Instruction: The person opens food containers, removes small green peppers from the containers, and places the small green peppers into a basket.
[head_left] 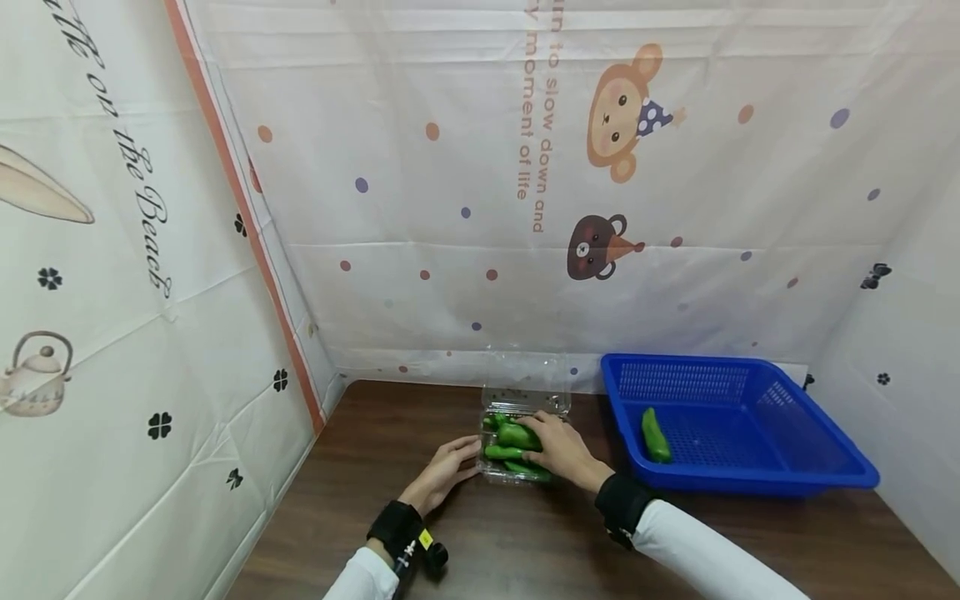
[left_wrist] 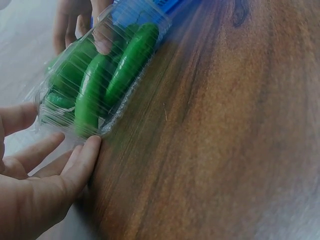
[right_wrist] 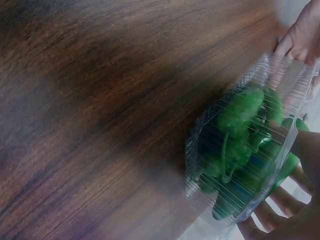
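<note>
We note the left hand (head_left: pixel 442 475), fingers straight, steadying the clear pepper box (head_left: pixel 495 477) on the bench (head_left: pixel 525 542); right hand (head_left: pixel 562 450) fingers grip 1 green pepper (head_left: pixel 516 435) inside.

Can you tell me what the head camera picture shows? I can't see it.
Two hands work at a clear plastic box of green peppers on a brown table: the left hand touches its side, the right hand reaches inside. A blue basket holds one pepper.

peppers (head_left: pixel 513 437) in clamshell (head_left: pixel 525 398), basket (head_left: pixel 825 467) right
</note>
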